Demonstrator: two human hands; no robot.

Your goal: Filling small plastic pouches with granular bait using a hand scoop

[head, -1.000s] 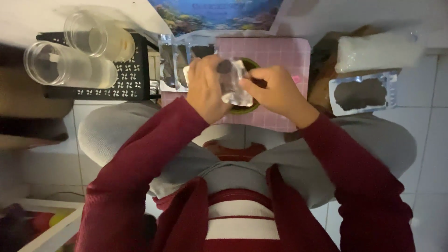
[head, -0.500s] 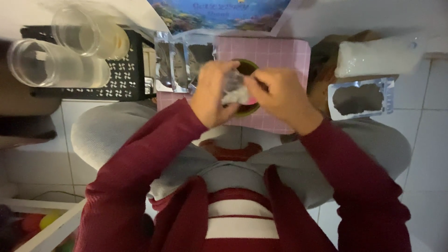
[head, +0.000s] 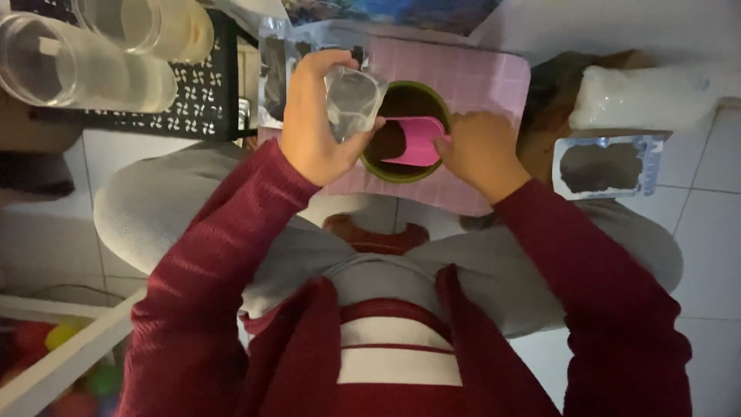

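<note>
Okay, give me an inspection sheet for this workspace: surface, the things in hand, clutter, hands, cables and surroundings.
Surface: pink checked mat on the person's lap, over a white tiled floor.
Things in hand: clear plastic cup held beside a green pot of dark soil; pink scoop in the pot.
Clutter: two clear jars on a black perforated crate; open soil bag; white bag.
Hands: left hand grips the cup; right hand holds the scoop.
Cables: nothing seen.
Surroundings: white shelf edge with blurred coloured items, lower left.
</note>
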